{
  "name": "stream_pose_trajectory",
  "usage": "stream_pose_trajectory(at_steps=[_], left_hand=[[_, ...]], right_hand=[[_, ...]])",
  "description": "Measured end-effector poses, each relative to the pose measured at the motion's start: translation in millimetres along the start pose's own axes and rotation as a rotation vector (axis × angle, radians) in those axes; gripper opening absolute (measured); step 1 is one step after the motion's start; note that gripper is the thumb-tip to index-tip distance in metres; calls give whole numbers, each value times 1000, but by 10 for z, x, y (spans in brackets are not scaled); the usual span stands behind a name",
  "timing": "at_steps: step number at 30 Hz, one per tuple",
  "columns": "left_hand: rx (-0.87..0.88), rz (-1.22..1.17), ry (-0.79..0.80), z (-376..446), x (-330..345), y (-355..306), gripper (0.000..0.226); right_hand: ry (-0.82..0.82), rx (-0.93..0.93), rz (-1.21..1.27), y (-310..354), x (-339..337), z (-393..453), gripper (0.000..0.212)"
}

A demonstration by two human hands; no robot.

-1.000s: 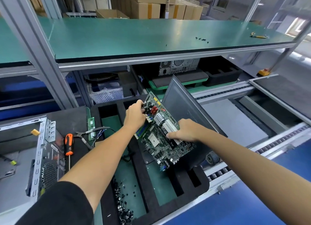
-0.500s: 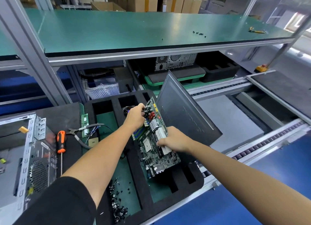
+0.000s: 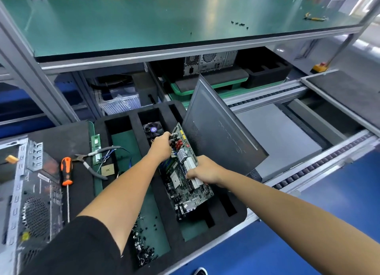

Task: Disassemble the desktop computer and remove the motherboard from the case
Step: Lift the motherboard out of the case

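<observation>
The green motherboard [image 3: 181,184] stands on edge, tilted, in a slot of the black foam tray [image 3: 164,205]. My left hand [image 3: 161,146] grips its far top corner. My right hand [image 3: 205,170] holds its upper edge by the white slots. A dark grey case side panel [image 3: 218,131] leans upright in the tray just right of the board. The opened metal computer case [image 3: 26,184] lies at the far left.
An orange-handled screwdriver [image 3: 66,170], pliers [image 3: 90,161], a RAM stick [image 3: 96,145] and a CPU chip [image 3: 108,169] lie left of the tray. A fan [image 3: 153,129] and several loose screws [image 3: 144,246] sit in tray compartments. A roller conveyor [image 3: 308,168] runs on the right.
Both hands have lowered the motherboard more upright and deeper into the tray slot, nearer the leaning side panel. The camera has tipped down slightly.
</observation>
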State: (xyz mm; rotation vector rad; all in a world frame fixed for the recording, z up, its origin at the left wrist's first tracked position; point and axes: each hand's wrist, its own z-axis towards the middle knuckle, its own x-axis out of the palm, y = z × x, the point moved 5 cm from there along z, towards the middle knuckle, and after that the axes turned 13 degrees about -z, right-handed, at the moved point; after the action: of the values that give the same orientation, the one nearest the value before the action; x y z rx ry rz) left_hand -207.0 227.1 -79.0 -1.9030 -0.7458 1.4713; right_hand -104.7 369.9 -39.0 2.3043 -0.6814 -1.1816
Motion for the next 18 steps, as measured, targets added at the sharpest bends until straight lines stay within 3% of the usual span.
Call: stream_pose_trajectory(at_steps=[6, 11, 15, 18], left_hand=[[-30, 56, 33, 57, 84, -56, 26], [-70, 73, 71, 56, 114, -100, 39], [-74, 64, 111, -4, 183, -143, 35], [-83, 56, 112, -57, 217, -173, 38]], right_hand=[[44, 74, 57, -47, -48, 64, 14], [-18, 209, 81, -213, -157, 38, 47], [-52, 264, 67, -283, -198, 33, 39], [-92, 274, 63, -276, -210, 15, 47]])
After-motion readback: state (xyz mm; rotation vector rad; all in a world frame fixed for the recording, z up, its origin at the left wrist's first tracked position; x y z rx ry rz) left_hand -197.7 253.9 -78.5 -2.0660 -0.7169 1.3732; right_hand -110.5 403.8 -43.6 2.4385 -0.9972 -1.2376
